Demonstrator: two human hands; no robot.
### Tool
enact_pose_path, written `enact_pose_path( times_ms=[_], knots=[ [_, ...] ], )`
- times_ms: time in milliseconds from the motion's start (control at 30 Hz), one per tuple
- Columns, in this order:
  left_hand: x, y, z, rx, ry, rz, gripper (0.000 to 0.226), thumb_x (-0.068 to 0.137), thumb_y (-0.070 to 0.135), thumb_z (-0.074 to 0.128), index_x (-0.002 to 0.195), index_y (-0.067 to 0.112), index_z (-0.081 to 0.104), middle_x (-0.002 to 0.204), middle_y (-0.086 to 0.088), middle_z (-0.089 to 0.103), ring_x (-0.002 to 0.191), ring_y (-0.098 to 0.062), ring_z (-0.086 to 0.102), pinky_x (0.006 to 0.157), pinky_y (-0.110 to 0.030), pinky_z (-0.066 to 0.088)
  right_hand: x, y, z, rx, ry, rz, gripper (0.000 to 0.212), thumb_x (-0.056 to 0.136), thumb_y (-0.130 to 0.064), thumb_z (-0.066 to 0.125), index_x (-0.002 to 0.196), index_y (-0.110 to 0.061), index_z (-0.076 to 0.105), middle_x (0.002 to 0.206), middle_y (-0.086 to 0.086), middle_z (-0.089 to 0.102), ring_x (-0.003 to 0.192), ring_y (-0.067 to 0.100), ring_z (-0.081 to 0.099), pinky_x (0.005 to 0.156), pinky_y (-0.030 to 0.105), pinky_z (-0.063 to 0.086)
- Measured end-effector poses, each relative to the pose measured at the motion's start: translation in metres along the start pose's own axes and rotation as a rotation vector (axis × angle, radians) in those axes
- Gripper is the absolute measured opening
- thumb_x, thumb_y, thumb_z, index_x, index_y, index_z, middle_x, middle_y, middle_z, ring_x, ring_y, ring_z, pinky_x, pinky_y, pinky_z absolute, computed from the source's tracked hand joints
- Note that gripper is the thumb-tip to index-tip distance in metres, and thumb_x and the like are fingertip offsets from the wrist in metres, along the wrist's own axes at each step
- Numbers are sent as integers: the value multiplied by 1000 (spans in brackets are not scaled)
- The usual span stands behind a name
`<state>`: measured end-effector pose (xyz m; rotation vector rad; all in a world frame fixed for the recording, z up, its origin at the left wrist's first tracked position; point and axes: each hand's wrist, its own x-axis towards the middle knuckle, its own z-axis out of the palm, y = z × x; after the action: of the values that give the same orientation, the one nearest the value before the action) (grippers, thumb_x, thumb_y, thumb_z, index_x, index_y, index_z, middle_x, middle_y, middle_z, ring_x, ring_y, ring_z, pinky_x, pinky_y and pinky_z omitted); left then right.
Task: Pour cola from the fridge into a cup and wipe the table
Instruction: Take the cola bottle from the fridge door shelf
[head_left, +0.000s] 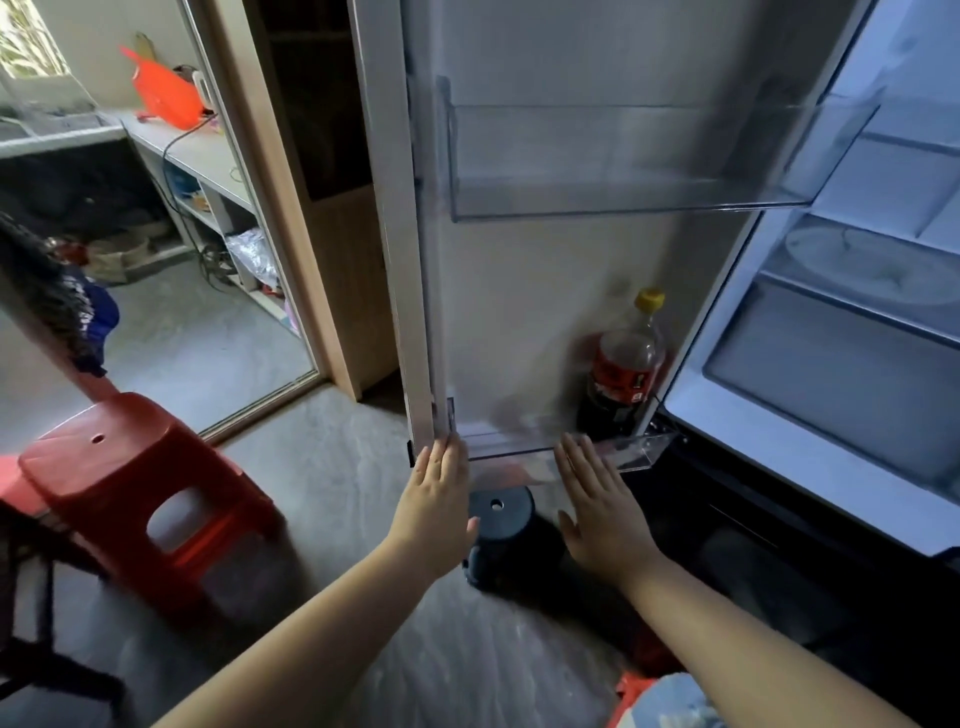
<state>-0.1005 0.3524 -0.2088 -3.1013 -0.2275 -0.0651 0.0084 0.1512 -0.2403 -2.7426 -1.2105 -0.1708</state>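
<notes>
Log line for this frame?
white fridge door: open | yellow-capped red-labelled cola bottle: upright in lower clear door bin | left hand: open, at door edge | right hand: open, at bin front

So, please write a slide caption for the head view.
The left hand and right hand, both open, reach toward the fridge's lower door shelf, where a cola bottle stands.

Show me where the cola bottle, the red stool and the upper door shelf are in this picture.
cola bottle (626, 371), head view, on its red label.
red stool (135, 447), head view, on its seat top.
upper door shelf (597, 156), head view, on its clear front wall.
</notes>
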Motion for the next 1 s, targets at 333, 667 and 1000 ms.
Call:
enact_pose_path(
  times_ms=[333,667,1000],
  knots=[
    [0,25,16,7,-17,71,84,97,47,36,140,15,-29,147,-6,-39,130,-24,-43,104,-36,-31,9,17,-19,173,138,-62,75,89,-33,55,150,-15,15,157,1,7,145,22,13,116,28,1],
    [0,26,11,-4,-57,59,85,94,42,41,149,14,-18,149,-3,-32,135,-22,-35,106,-32,-28,102,63,-110,380,472,275,80,81,-26,69,147,-13,25,148,19,29,134,36,30,104,48,36],
    [1,25,12,-9,-73,58,87,93,40,45,150,16,-16,152,-2,-30,137,-22,-33,109,-33,-24,98,70,-96,466,490,233,97,66,-13,80,143,-26,22,130,16,41,115,34,44,87,45,47]
  ],
)
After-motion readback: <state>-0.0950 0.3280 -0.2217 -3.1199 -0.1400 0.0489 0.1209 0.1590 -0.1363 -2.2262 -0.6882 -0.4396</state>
